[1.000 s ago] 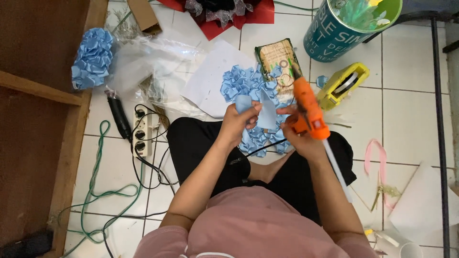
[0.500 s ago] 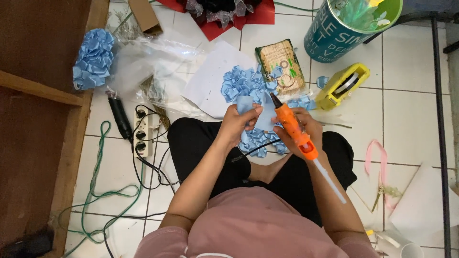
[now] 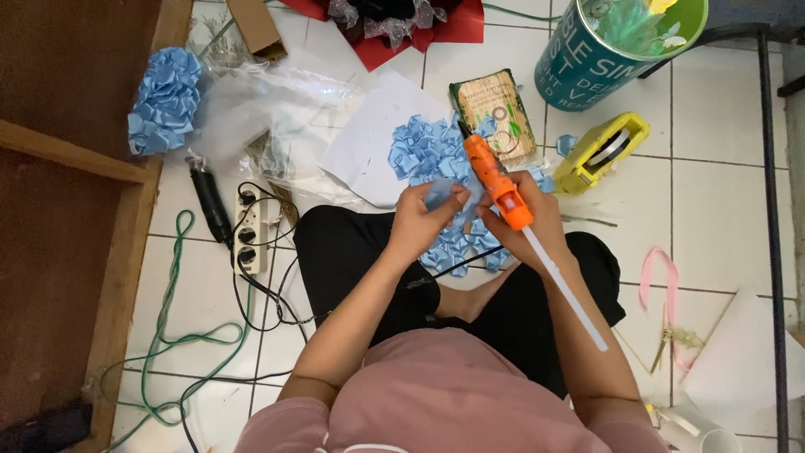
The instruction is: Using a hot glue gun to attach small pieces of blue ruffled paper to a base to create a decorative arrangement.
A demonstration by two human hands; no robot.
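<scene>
Seen from overhead, seated on white tiled floor (image 3: 721, 210). Right hand (image 3: 528, 222) gripping orange glue gun (image 3: 495, 180), nozzle at 11 o'clock. Left hand (image 3: 423, 220) pinching folded blue satin ribbon petal (image 3: 443, 195) (over lap). Best kept steady, fingertips away from nozzle.

orange glue gun (image 3: 495, 180), pale blue ribbon petals (image 3: 428, 151), yellow tape dispenser (image 3: 599, 151), teal can (image 3: 591, 59)
</scene>
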